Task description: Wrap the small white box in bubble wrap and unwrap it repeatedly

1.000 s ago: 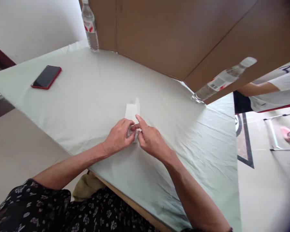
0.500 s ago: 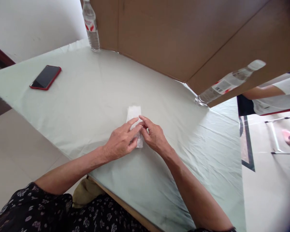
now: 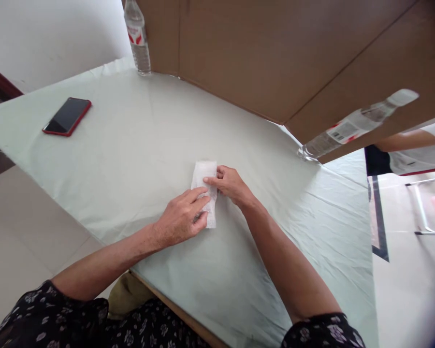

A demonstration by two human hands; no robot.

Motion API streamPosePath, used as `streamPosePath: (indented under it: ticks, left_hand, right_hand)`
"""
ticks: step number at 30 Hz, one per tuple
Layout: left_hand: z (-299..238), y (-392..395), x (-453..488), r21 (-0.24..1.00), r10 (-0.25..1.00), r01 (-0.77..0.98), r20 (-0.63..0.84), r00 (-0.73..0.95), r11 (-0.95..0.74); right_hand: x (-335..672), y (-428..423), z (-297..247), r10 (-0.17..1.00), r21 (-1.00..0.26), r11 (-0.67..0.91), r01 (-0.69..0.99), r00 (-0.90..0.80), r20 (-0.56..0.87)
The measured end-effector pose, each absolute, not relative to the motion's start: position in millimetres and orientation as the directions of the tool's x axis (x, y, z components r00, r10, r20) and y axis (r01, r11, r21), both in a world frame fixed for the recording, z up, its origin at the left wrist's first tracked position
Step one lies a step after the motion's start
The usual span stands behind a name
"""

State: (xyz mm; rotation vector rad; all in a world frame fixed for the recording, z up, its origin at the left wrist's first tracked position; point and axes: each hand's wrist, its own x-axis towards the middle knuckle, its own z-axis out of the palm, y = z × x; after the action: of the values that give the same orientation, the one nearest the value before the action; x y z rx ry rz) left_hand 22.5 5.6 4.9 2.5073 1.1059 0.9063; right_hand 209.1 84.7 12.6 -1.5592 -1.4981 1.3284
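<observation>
A narrow, folded white piece of what looks like tissue or thin cloth (image 3: 205,170) lies on the pale green tablecloth in front of me. My right hand (image 3: 232,184) pinches its right edge, with the thumb on top and the curled fingers at the side and beneath. Over its lower left part rests my left hand (image 3: 184,215), fingers apart and the fingertips touching the white surface. Part of the folded piece is covered by my left fingers.
A phone in a red case (image 3: 68,116) lies at the left. Brown cardboard panels (image 3: 232,53) stand along the back, with a water bottle (image 3: 139,41) at their left end and another bottle (image 3: 348,129) at the right. Beyond them shows a person's arm (image 3: 408,141).
My right hand has moved off the top of the white piece to its right edge and grips it there. My left hand stays on it, and more of the piece shows.
</observation>
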Motion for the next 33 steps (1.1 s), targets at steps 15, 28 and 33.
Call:
streamPosePath:
  ticks: [15,28,33]
  left_hand:
    - [0.8,-1.9,22.2,0.592,0.901,0.697,0.387,0.196,-0.406]
    - [-0.9,5.0,6.7,0.601,0.843,0.591,0.386,0.376,-0.538]
    - [-3.6,5.4,-13.7,0.559,0.675,0.413,0.419,0.608,-0.719]
  right_hand:
    - [195.2,30.8,35.1,0.965,-0.967,0.117,0.227,-0.257,0.056]
    - [213.0,-26.8,-13.1,0.722,-0.501,0.69,0.523,-0.443,0.532]
    - [216.0,-24.4,-28.4,0.665,-0.429,0.74,0.518,-0.471,0.579]
